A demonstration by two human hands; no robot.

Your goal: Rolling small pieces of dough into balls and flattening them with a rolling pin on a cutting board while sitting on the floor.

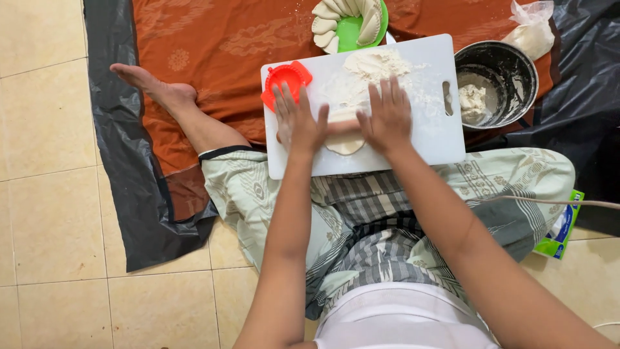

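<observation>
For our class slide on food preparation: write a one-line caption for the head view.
Left hand and right hand press a rolling pin over dough on a floured white cutting board.

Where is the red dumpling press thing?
In the head view, the red dumpling press sits on the top left corner of the white cutting board, just beyond the fingertips of the left hand and left of the flour pile.

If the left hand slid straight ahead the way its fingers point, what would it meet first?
Probably the red dumpling press: the left hand points up the white cutting board and its fingertips already lie at the press's near edge, though actual contact is unclear.
</observation>
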